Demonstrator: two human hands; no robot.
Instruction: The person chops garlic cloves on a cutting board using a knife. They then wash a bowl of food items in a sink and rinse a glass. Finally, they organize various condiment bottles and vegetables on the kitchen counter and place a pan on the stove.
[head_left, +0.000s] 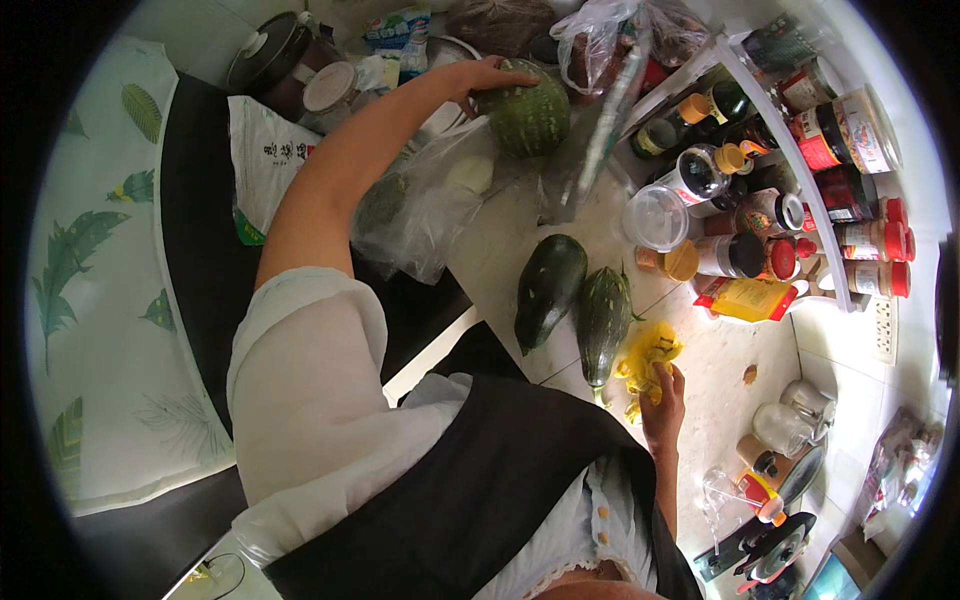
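My left hand reaches to the far side of the counter and rests spread over a round green melon or pumpkin. Just below it a clear plastic bag holds green and pale vegetables, partly veiled by the film. In my right hand is a crumpled yellow cloth, pressed near the counter top. Beside the cloth lie two dark green squashes, a smooth plump one and a slimmer speckled one with its stem towards me.
A rack crowded with sauce bottles and spice jars stands at the right. Glass jars and an oil bottle line the wall below it. A white printed sack and a dark lidded pot are at the left. Plastic bags fill the back.
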